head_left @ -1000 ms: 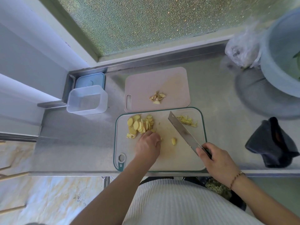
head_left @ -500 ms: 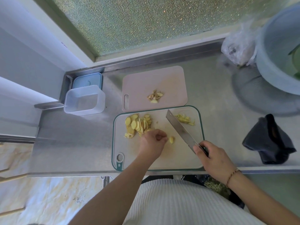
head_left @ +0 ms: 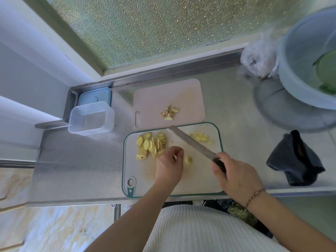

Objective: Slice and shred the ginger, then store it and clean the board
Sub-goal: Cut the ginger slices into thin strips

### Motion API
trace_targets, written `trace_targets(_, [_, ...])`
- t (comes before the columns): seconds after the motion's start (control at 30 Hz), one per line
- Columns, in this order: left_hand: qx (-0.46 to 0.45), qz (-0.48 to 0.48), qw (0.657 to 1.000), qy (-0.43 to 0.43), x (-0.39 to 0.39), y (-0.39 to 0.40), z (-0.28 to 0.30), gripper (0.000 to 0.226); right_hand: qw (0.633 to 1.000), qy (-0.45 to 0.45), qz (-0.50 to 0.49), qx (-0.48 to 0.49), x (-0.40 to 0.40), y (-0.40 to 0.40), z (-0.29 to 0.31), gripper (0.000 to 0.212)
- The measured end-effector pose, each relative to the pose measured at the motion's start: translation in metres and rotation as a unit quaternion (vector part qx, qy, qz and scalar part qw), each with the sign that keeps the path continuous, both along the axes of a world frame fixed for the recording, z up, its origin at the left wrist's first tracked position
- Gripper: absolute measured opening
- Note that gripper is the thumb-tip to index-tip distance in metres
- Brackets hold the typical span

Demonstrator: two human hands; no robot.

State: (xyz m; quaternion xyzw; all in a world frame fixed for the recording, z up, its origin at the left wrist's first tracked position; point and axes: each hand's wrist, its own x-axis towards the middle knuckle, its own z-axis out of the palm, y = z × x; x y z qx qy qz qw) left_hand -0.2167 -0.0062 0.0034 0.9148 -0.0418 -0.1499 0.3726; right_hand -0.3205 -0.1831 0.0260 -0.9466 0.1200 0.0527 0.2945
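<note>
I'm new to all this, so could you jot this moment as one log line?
step: shredding ginger | left hand: fingers curled at ginger slices | right hand: holds knife | shreds: few | container: empty

Both forearms are bare, no sleeves in sight. The person's got on a white ribbed knit top (head_left: 196, 231), the vertical ridges show pretty clearly across the front. Only accessory is a thin beaded bracelet (head_left: 254, 195) on the right wrist, reddish-gold looking, beads too small to make out properly.

A dark cloth (head_left: 295, 159) lies near a basin (head_left: 298, 57).
</note>
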Motion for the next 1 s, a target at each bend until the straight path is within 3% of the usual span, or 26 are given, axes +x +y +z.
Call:
trace_targets(0.07, [-0.090,0.070,0.988,0.100,-0.003,-0.011,0.008,0.018,0.994,-0.056,0.025,-0.087,0.005,0.001,-0.001,0.028])
trace_targets(0.13, [-0.199,0.163,0.942,0.214,-0.007,-0.025,0.018,0.020,0.988,-0.073,0.035,-0.131,0.009,0.005,0.000,0.029])
trace_targets(0.17, [-0.229,0.208,0.923,0.230,-0.009,-0.030,0.021,0.018,0.988,-0.070,0.031,-0.137,0.011,0.008,0.000,0.028])
trace_targets(0.23, [-0.231,0.291,0.908,0.194,-0.017,-0.034,0.023,0.013,0.989,-0.053,0.016,-0.135,0.012,0.011,0.000,0.029])
trace_targets(0.3, [-0.193,0.331,0.917,0.113,-0.029,-0.032,0.022,0.008,0.991,-0.031,0.007,-0.131,0.015,0.012,0.001,0.032])
trace_targets(0.37, [-0.197,0.238,0.951,-0.030,-0.038,-0.027,0.027,0.016,0.990,-0.027,0.010,-0.140,0.016,0.012,0.000,0.034])
trace_targets(0.43, [-0.153,0.002,0.967,-0.205,-0.032,-0.021,0.028,0.015,0.988,-0.025,0.022,-0.152,0.016,0.013,-0.004,0.035])
trace_targets(0.47, [-0.104,-0.118,0.955,-0.251,-0.023,-0.021,0.023,0.011,0.986,-0.028,0.031,-0.162,0.015,0.014,-0.006,0.035])
trace_targets(0.53, [-0.007,-0.254,0.936,-0.246,-0.002,-0.027,0.014,0.018,0.980,-0.050,0.044,-0.186,0.015,0.016,-0.009,0.037])
trace_targets(0.7, [0.009,-0.317,0.937,-0.149,0.023,-0.038,0.000,0.028,0.977,-0.089,0.023,-0.195,0.016,0.013,-0.012,0.047])
trace_targets(0.83, [0.008,-0.264,0.948,-0.176,0.032,-0.046,0.000,0.022,0.973,-0.089,0.049,-0.208,0.010,0.011,-0.018,0.051])
trace_targets(1.0, [0.066,-0.335,0.914,-0.221,0.034,-0.054,0.000,0.030,0.968,-0.084,0.066,-0.228,0.005,0.016,-0.020,0.054])
